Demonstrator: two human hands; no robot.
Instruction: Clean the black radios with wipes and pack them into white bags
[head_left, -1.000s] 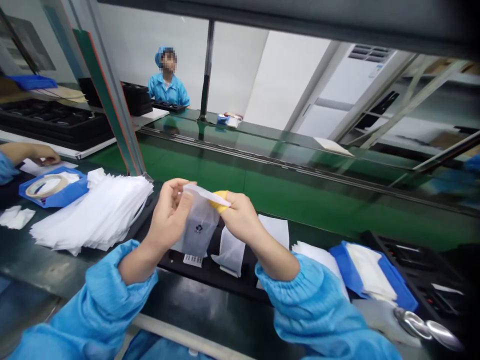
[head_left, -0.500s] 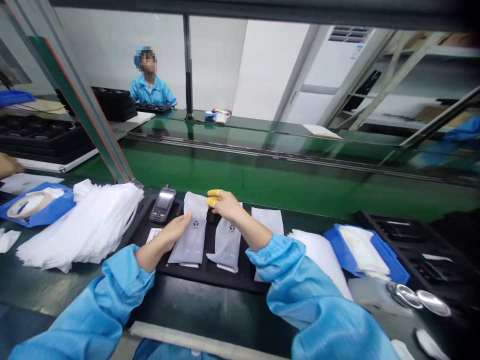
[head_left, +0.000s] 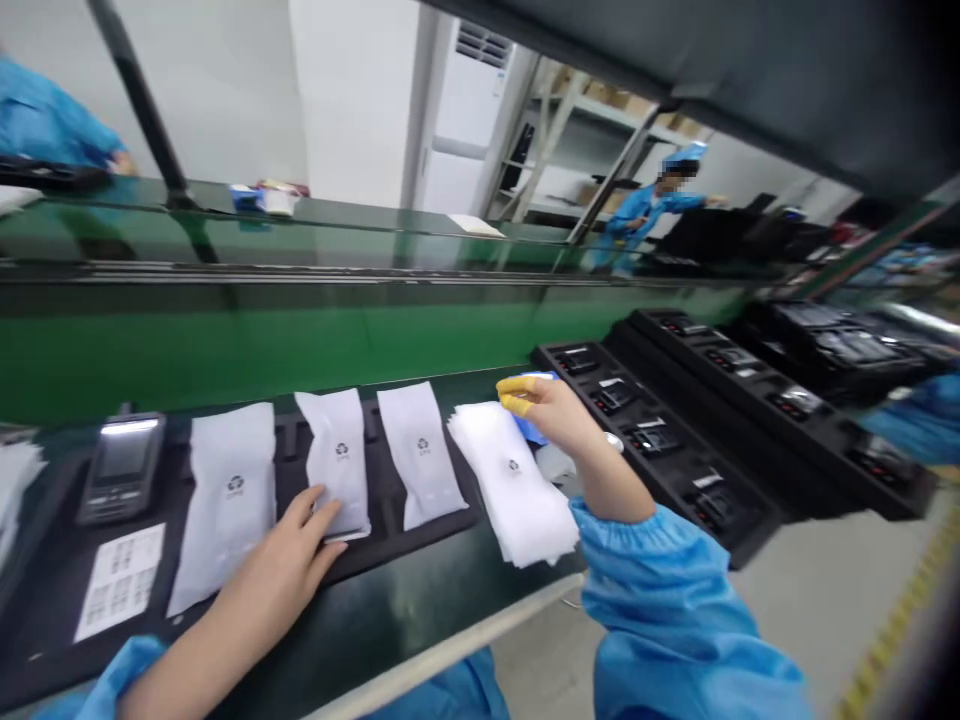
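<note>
My left hand (head_left: 304,550) has its fingers spread, the tips at the lower part of a white printed bag (head_left: 337,450). Another bag (head_left: 232,490) lies to its left and a third bag (head_left: 421,455) to its right, all on a black foam tray (head_left: 386,500). A dark handheld device with a screen (head_left: 124,470) rests at the tray's left end, above a printed label sheet (head_left: 122,580). My right hand (head_left: 555,410), yellow covers on two fingertips, is stretched out above the far end of a stack of white bags (head_left: 517,490). Nothing shows between its fingers.
Black trays with devices (head_left: 645,430) stand on the right. Beside my right hand a blue bin (head_left: 529,430) is partly hidden. The bench's pale front edge (head_left: 450,650) runs below. Across the bench are a person in blue (head_left: 637,215) and another person's sleeve (head_left: 56,115).
The view has swung right. My left hand has gone from the leftmost bag to the middle one. My right hand has moved right, from the bags on the tray to the bag stack.
</note>
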